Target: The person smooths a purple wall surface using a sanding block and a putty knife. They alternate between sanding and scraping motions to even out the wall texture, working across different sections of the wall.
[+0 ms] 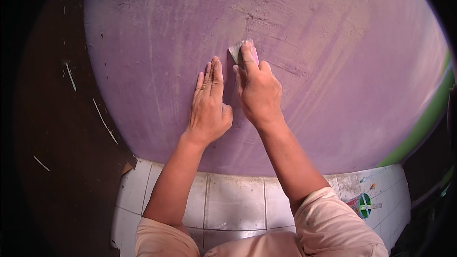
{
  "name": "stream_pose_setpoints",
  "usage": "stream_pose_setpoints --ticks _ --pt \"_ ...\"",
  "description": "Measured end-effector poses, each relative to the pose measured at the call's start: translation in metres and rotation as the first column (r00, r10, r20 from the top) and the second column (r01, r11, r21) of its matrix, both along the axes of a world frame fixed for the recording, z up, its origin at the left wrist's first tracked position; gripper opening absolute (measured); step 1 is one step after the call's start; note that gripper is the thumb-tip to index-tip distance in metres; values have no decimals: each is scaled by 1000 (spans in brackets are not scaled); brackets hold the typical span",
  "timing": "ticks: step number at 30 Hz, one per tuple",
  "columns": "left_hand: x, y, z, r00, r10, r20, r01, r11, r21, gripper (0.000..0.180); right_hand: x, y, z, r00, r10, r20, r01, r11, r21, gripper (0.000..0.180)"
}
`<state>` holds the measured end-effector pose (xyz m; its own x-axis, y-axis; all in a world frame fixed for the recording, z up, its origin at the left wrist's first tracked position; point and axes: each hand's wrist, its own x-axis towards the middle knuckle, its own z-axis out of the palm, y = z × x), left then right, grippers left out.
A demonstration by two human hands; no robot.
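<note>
A purple wall (314,109) with rough, scratched patches and pale streaks stands before me. My right hand (261,93) grips a small flat scraper (233,50), its pale, stained blade against the wall and a pink edge showing by the index finger. That finger stretches along the tool, while the palm hides most of its grip. Just left of it, my left hand (208,107) lies with its fingers stretched out flat toward the wall, and no tool shows in it. Cracks and ridges (266,21) mark the wall surface just above and right of the scraper.
White floor tiles (235,204) run along the wall's foot. A tub with green paint (364,205) stands on them at the lower right, a flat stick across it. A dark brown panel (52,114) borders the wall on the left; a green band (423,123) edges it on the right.
</note>
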<state>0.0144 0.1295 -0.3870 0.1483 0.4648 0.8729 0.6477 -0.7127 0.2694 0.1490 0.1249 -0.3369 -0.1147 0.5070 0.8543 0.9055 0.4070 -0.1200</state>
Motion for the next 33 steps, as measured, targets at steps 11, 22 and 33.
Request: stream_pose_setpoints --ticks 11,22,33 --pt "0 -1 -3 997 -35 72 41 995 -86 81 18 7 43 979 -42 201 20 994 109 54" --pt "24 43 64 952 305 21 -295 899 323 84 138 -23 105 991 -7 -131 6 1000 -4 33" --pt "63 30 -101 533 355 -768 -91 927 365 72 169 -32 36 977 91 -194 -104 993 -62 27"
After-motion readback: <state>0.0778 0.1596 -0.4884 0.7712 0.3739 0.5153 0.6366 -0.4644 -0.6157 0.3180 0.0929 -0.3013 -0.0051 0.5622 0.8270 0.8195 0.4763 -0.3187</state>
